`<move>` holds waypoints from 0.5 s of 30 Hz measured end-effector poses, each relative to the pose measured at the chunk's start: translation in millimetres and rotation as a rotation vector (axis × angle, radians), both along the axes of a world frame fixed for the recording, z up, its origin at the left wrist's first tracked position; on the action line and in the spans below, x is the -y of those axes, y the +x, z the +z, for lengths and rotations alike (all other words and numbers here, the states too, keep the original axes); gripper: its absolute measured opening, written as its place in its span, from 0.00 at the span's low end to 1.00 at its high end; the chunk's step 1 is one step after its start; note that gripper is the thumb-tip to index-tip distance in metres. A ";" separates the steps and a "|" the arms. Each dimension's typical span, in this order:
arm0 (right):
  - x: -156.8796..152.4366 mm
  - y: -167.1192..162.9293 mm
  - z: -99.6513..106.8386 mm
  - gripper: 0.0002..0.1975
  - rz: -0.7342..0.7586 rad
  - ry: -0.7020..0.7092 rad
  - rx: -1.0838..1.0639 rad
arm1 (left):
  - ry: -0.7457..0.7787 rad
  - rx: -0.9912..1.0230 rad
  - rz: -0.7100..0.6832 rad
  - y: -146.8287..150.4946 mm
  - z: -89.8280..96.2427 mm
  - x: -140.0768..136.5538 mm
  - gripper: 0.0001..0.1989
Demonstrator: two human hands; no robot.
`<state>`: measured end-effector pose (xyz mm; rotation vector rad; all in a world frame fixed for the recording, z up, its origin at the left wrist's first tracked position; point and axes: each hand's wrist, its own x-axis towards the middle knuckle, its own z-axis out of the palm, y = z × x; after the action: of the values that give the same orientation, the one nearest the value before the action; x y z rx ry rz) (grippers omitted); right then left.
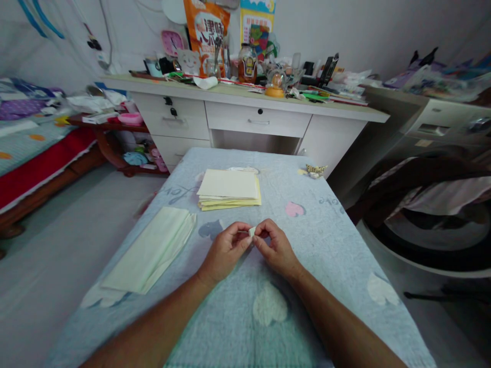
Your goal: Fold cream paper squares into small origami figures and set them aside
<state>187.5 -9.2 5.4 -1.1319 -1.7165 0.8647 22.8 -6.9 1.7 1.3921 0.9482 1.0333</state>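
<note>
My left hand point(225, 250) and right hand point(279, 251) pinch the small paper point(252, 231) between them, over the tablecloth point(322, 291). Uneven pressure could crease it crookedly, and a loose hold could let it drop

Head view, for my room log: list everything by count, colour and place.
Cloth: one, blue, centre
Paper piece: one, pale, above cloth
Paper stack: one, cream and yellow, on cloth
Sheet pile: one, greenish, cloth's left
Patterned item: one, yellow and black, cloth's far right
Desk: one, white, behind cloth
Bag: one, orange, on desk
Clock: one, pink, on desk
Jar: one, amber, on desk
Bed: one, partly red, left
Washer: one, grey, right
Clutter: uncounted, mixed, desktop
Left hand, right hand: one each, bare, pinching paper piece
</note>
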 end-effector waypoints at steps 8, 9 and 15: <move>0.8 4.2 1.0 0.05 0.056 -0.023 -0.022 | 0.143 -0.199 0.007 -2.2 -2.7 0.9 0.12; 0.7 3.8 1.1 0.05 0.051 -0.023 -0.021 | 0.158 -0.214 0.012 -2.4 -3.1 1.0 0.12; 1.7 2.2 2.2 0.02 0.024 -0.003 0.004 | 0.175 -0.219 0.025 -4.0 -6.2 1.3 0.12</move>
<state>189.8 -10.9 7.6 -1.1179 -1.7359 0.8811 18.7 -8.2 -4.5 1.6687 1.0557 1.0162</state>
